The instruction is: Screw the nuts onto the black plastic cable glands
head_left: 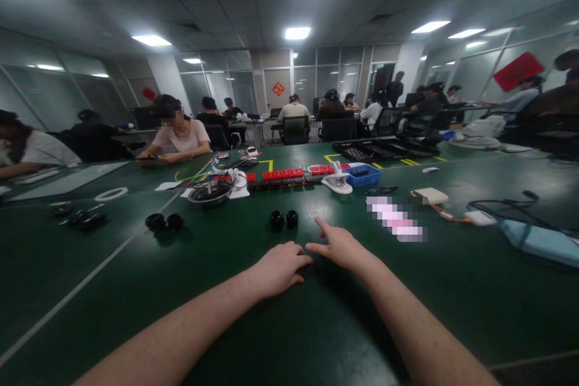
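My left hand [283,266] rests low over the green table [253,338], fingers apart and nothing visible in it. Close to its right, my right hand [337,244] has its index finger and thumb stretched out, with nothing between them. Just beyond my hands stand two small black round objects, a left one [277,219] and a right one [292,219], side by side. Neither hand touches them. Another pair of black round objects [156,222] sits farther left.
A row of red items [283,174], a white clamp [337,181] and a blue bin [364,175] lie across the table's middle. A coiled black cable [210,193] is at left, a light-blue pouch [540,242] at right. A person [185,136] sits opposite at the left.
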Action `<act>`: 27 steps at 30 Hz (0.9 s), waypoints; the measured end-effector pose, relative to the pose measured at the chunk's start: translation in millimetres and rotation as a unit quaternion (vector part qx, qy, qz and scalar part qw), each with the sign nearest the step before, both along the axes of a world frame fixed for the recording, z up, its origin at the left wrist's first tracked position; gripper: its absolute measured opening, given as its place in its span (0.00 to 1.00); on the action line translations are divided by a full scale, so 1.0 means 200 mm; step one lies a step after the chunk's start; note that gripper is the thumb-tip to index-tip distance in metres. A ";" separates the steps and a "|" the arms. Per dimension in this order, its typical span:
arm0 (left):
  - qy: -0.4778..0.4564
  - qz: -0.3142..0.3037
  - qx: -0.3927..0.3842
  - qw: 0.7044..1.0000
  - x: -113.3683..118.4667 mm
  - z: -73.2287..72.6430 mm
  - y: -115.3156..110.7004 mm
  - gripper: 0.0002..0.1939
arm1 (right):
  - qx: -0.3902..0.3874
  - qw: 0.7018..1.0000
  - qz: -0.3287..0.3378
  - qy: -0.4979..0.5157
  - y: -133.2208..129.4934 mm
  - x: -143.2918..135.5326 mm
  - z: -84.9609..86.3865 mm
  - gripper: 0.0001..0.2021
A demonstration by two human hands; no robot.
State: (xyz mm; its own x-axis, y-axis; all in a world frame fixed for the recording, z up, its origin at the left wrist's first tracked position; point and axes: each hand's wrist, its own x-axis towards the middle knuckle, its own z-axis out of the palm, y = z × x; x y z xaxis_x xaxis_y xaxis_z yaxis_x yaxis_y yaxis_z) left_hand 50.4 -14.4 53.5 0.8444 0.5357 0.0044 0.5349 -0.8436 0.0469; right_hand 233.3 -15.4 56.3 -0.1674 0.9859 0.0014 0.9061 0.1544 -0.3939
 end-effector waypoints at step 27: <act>0.013 0.331 -0.062 0.941 -0.72 -0.06 0.51 0.21 | -0.029 0.999 -0.002 0.013 0.04 -0.01 -0.08 0.31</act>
